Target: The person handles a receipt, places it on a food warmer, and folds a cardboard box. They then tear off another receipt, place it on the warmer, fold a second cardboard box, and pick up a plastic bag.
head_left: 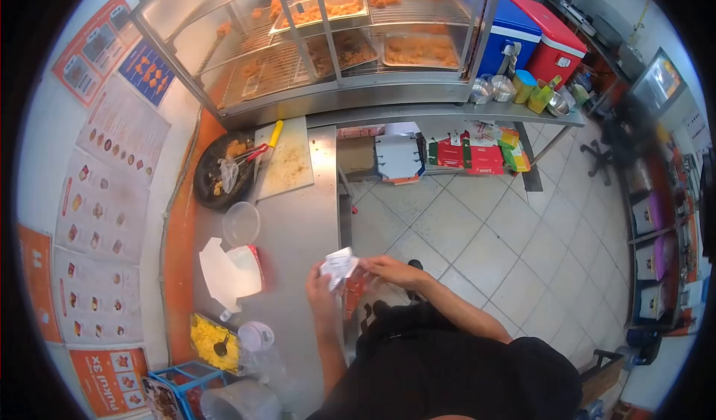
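My left hand (319, 286) is closed on a small white printed paper (339, 266), held up over the front edge of the steel counter (302, 219). From the other side my right hand (395, 271) reaches in, its fingers bent together at the paper's right edge; what they pinch I cannot tell. A see-through, reddish plastic piece (355, 289) hangs just below the fingers. Left of my hands, a white takeaway box (218, 275) with a red side stands open on the counter. Behind the box lies a clear round plastic tub (242, 222).
A black pan (205, 178) holds fried pieces and tongs, beside a cutting board (287, 163) with a yellow-handled knife (276, 133). Shredded yellow food (212, 342) and a clear jar (256, 336) stand nearer. A glass display case (335, 84) spans the back, with cool boxes (511, 36) to its right.
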The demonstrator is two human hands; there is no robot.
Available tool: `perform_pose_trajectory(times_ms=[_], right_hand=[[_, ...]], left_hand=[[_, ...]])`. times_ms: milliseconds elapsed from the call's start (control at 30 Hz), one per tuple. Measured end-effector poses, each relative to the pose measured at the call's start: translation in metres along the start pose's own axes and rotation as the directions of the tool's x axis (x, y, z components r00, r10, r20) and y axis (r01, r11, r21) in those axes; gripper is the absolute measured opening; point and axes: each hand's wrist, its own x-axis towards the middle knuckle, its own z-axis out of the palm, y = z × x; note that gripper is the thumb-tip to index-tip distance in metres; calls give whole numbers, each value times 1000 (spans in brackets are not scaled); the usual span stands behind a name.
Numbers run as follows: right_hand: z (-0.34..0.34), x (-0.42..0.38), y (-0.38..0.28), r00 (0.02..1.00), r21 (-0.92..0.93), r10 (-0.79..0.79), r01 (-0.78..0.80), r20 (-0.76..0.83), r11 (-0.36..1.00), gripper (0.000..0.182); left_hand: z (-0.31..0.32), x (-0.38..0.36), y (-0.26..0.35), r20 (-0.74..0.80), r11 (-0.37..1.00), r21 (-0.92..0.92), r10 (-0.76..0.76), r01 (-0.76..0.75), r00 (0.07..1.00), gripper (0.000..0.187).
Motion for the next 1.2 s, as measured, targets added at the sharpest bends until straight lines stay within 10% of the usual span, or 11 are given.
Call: perform_pose_trajectory(times_ms=[67,233,433,567,700,833,967,1033,1200], right_hand=[[16,-15,-23,958,252,-239,273,-160,928,32],[-46,-39,-99,667,119,-516,666,-537,737,18],[-122,-101,-125,609,278,-521,767,-598,578,18],[-154,-116,-129,488,70,-497,760,-718,646,9],[-175,-123,-146,552,-94,-528,629,-645,772,8],[-187,-114,-159,673,8,-558,641,-486,767,12],[-218,-97,-184,319,-308,-686,716,-654,627,23],[-252,-89,-200,51,-662,-868,626,-493,413,28],[-308,-75,-275,39,-498,-864,804,-502,325,25]], left_hand=[[47,-13,25,69,996,-76,62,-56,996,23],[152,20,77,276,984,69,137,-162,951,12],[228,43,85,330,914,-159,406,-374,852,12],[253,75,77,355,828,-377,543,-415,761,19],[279,91,96,64,801,-362,531,-476,845,16],[286,128,116,102,760,-362,608,-540,787,10],[298,149,120,40,815,-350,505,-461,862,24],[296,162,111,122,850,-347,461,-397,879,38],[312,179,105,426,929,-221,366,-298,827,58]])
